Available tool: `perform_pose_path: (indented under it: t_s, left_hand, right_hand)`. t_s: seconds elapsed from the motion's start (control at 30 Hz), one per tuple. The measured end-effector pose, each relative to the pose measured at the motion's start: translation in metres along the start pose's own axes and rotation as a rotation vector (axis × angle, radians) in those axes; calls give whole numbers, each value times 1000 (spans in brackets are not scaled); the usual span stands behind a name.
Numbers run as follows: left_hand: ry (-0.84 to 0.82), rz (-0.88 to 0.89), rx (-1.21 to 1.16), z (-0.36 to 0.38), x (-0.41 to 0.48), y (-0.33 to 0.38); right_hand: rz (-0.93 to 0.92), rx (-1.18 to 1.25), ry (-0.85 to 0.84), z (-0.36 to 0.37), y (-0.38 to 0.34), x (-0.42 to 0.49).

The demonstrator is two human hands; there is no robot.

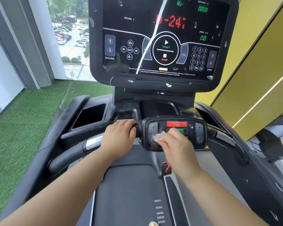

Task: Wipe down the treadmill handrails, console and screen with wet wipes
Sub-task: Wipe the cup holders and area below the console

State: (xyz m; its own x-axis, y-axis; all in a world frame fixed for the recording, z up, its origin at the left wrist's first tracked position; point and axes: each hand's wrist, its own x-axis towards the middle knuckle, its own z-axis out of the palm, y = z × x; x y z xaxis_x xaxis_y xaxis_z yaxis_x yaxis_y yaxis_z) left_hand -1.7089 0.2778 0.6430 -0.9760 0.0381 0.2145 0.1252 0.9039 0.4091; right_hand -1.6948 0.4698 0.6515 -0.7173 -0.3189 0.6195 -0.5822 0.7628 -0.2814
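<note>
A black treadmill fills the view. Its big screen (163,38) glows with red and green digits above START and STOP buttons. Lower down sits a small control panel (194,132) with a red stop button and a green one. My right hand (175,144) pinches a crumpled white wet wipe (159,136) and presses it on the panel's left part. My left hand (119,136) grips the front handrail (91,142) just left of the panel, fingers curled over the bar.
A cup holder (90,116) opens left of the console and a tray (157,108) sits behind the panel. The belt (129,193) runs below my arms, with a red safety clip (167,167) hanging. Green turf (23,119) and a window lie left, a yellow wall (252,70) right.
</note>
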Motion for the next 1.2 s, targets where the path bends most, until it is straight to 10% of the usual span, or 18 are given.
perform_pose_path:
  t_s: [1.2]
  left_hand:
    - [55,-141,-232,-13,10,35]
  right_hand:
    - [139,-56,70,-22,40,10]
